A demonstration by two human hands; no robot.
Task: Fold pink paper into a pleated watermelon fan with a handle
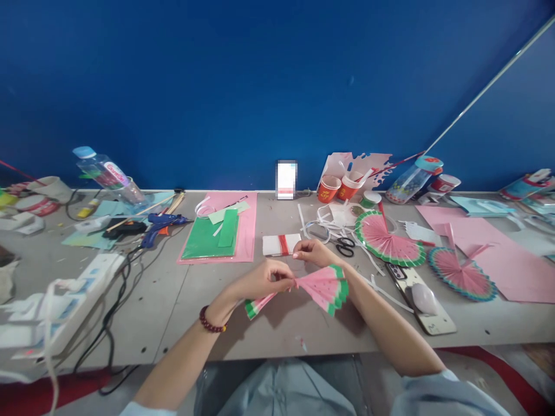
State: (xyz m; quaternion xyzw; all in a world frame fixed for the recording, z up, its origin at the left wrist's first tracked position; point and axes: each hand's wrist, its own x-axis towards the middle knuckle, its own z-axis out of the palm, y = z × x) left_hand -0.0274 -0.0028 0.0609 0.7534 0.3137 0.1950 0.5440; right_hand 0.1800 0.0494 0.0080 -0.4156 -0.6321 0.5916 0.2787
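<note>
My left hand [274, 277] is closed in a pinch on the gathered middle of a pleated paper fan [323, 288]. This fan is pink with a green zigzag edge, and it flares out on both sides of my fingers like a bow. Its left part is partly hidden behind my hand. My right hand [314, 254] is just above the fan, its fingertips pressed together; what they hold is too small to make out. Right beside those fingertips lies a white card wound with red thread [283, 244].
Black-handled scissors [346, 247], white paper strips and a finished watermelon fan [388, 240] lie to the right. Beyond are a phone [433, 320] under a mouse [424, 299] and another fan [466, 274]. Green paper [208, 240], a glue gun [158, 228] and a power strip [93, 289] are left.
</note>
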